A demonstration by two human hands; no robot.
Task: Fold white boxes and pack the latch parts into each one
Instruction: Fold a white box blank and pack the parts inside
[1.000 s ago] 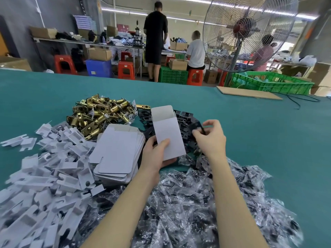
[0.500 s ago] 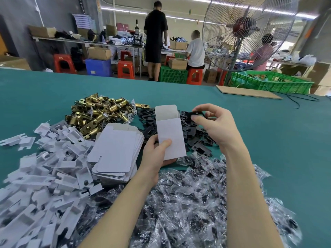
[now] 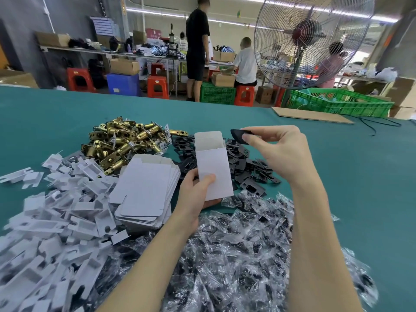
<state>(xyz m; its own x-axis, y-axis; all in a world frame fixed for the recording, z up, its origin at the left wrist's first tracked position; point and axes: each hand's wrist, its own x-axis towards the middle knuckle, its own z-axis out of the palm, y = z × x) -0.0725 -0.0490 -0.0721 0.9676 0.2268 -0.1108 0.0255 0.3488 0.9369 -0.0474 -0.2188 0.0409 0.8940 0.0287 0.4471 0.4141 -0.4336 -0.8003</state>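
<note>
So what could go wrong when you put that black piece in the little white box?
The right hand only pinches the flat black metal plate by its edge, so it might slip into the pile of black plates. The left hand holds the open-topped white cardboard box low down, so the box could tip or squash.

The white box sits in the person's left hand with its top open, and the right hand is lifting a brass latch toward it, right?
Not quite. The head view shows the right hand pinching a black plate, not a brass latch. The white box is indeed open-topped in the left hand.
</note>
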